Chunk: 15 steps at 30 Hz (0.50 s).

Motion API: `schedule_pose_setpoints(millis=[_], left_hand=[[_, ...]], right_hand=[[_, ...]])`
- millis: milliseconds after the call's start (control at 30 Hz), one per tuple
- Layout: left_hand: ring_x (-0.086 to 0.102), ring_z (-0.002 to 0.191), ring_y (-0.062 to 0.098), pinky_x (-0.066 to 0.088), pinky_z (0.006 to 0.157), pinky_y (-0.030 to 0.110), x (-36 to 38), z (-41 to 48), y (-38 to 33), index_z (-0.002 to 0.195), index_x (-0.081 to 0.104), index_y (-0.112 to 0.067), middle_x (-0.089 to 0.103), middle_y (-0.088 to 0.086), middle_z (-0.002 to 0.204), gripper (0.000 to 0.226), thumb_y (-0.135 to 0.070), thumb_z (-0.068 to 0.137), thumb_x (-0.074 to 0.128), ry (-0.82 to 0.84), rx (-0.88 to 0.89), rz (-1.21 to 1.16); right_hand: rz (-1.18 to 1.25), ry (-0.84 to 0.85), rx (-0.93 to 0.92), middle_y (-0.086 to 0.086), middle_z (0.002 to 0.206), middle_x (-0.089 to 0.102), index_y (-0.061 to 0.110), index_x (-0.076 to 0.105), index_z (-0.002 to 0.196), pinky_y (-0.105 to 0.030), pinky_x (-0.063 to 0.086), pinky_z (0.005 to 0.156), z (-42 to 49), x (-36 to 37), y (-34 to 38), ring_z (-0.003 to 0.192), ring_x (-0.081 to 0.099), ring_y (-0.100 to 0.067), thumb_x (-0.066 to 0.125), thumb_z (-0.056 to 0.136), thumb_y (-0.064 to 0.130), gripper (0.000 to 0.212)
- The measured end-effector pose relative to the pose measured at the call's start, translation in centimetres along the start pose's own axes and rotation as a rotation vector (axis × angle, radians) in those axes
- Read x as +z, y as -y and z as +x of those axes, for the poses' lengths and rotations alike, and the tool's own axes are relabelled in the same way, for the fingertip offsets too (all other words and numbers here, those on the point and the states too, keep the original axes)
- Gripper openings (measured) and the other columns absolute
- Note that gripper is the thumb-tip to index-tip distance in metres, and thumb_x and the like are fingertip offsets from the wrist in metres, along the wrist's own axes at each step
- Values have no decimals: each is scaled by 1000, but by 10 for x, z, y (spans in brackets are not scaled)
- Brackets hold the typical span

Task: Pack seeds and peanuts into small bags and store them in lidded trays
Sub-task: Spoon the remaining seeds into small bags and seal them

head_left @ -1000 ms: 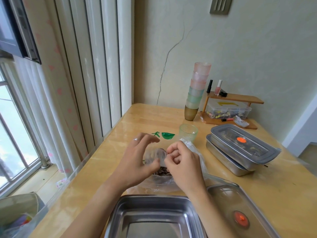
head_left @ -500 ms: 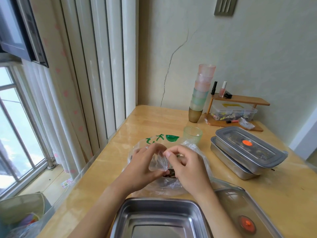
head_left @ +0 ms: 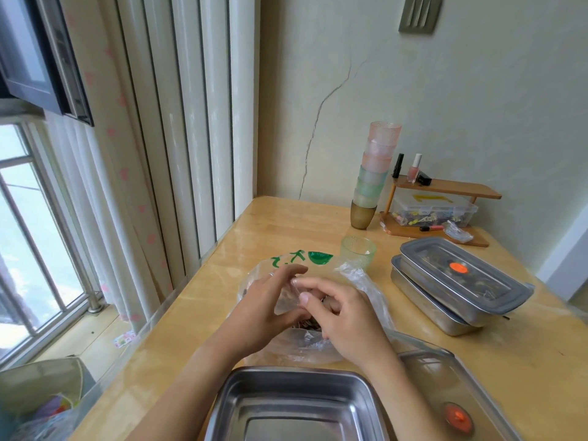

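Far left: wooden surface (head_left: 203, 313). Next, left hand (head_left: 264, 310), ring on one finger, fingers curved and narrow, pinching small bag (head_left: 286, 300) from its 9 o'clock side. Small bag clear, thin, held just above big plastic bag (head_left: 359, 291) with green print, at 12 o'clock of open tray (head_left: 286, 375). Right hand (head_left: 346, 316) at small bag's 3 o'clock, thumb and forefinger nipping the film edge, other fingers curled. Dark seeds (head_left: 305, 324) under the hands inside big plastic bag; fill of small bag impossible to tell. Handling, by judgement: very light, limp, slick film, no stiffness of its own, prone to sag and spill if taken low. Best taken at the mouth rim, one pinch per side, mouth kept up; no squeezing of the belly. Green cup (head_left: 358, 253) at 1 o'clock of the hands, near big plastic bag. Loose lid (head_left: 461, 386) at 3 o'clock of open tray, just beside it. Further right, two stacked lidded trays (head_left: 458, 281) at 2 o'clock, well apart from the hands.
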<state>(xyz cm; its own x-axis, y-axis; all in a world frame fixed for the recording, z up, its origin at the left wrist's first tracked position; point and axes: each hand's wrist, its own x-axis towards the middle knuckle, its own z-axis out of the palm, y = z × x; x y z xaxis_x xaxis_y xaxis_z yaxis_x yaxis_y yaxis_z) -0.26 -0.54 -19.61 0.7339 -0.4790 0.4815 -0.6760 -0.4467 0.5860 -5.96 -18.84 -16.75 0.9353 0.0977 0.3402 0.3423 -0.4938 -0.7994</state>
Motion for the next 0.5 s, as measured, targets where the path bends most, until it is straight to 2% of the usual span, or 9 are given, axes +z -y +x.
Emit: schedule_pose_setpoints(millis=[133, 233, 300, 367, 433, 500], left_hand=[[62, 113, 4, 51, 93, 27, -3, 1, -4, 134, 52, -28, 65, -22, 120, 57, -43, 86, 79, -7, 32, -65], [66, 104, 10, 52, 86, 26, -4, 2, -7, 120, 59, -23, 68, -17, 109, 43, -38, 86, 81, -29, 41, -107], [68, 95, 9, 52, 80, 24, -4, 2, -5, 109, 63, -22, 69, -16, 99, 31, -39, 89, 78, -48, 32, -123], [68, 91, 7, 51, 79, 21, -3, 2, -1, 104, 64, -23, 70, -16, 94, 32, -47, 87, 78, -66, 17, -114], [67, 93, 4, 49, 81, 21, -3, 1, 5, 104, 64, -29, 71, -18, 94, 39, -60, 83, 76, -102, -13, -89], [63, 101, 2, 48, 85, 25, -3, -1, 14, 104, 63, -34, 67, -22, 100, 43, -69, 80, 71, -173, -57, -41]], right_hand=[[9, 23, -38, 7, 83, 70, 48, 67, 128, -23, 44, 54, -1, -1, -2, 53, 51, -11, 62, 103, 34, 29], [-15, 61, -40, 12, 71, 66, 47, 66, 130, -36, 44, 53, -4, -2, 3, 52, 51, -25, 60, 104, 36, 29], [-21, 98, -24, 18, 60, 60, 44, 67, 129, -39, 46, 54, -6, -4, 5, 53, 53, -31, 58, 105, 36, 27], [46, 112, -6, 19, 62, 63, 42, 69, 126, -32, 49, 56, -7, -10, 11, 53, 59, -21, 58, 105, 36, 25], [141, 37, 42, 18, 74, 70, 37, 73, 118, -24, 52, 60, -8, -20, 15, 61, 67, -13, 59, 105, 34, 20], [20, -132, 119, 18, 79, 72, 34, 74, 106, -19, 51, 60, -6, -39, 12, 67, 70, -7, 60, 104, 33, 14]])
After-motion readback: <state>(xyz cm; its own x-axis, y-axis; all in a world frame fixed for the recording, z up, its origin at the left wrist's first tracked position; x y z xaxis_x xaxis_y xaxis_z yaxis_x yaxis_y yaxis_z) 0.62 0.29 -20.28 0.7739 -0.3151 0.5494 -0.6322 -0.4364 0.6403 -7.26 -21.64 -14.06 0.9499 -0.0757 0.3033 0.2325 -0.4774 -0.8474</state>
